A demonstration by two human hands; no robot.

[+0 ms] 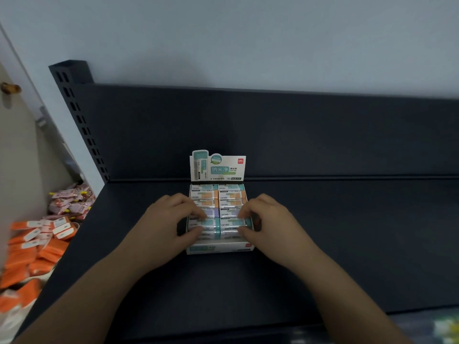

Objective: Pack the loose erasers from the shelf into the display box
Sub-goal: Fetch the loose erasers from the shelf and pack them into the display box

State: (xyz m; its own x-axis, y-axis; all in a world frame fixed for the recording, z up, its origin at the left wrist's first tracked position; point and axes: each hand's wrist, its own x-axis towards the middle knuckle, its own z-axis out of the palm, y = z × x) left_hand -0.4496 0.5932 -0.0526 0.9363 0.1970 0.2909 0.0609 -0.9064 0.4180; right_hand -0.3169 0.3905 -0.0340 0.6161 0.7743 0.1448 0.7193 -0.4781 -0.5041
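Far left, beyond the shelf edge: orange packets (29, 256) in a loose heap, pink packets (70, 202) just behind them, a door knob (11, 88) higher up. Next, the slotted upright (74, 112) at the corner of the dark shelf (347, 232). Then the left hand (166, 224): reaches in from below, curls over the left side of the display box (218, 248), pinches the front-left eraser (208, 223) between thumb and bent fingertips. In the middle, the display box: stands on the shelf near the rear panel, with its printed header card (218, 167) upright at the back. Holds erasers (203, 194) in two columns side by side, sleeves teal at the back, then orange, then purple, then teal again in front. Beside its left neighbour and touching it, the front-right eraser (232, 222), in the front row of the box. Then the right hand (270, 224): mirrors the other, bends thumb and fingertips round the front-right eraser at its right end. Bottom right, below the shelf's front lip: pale green shapes (444, 328), too blurred to name.
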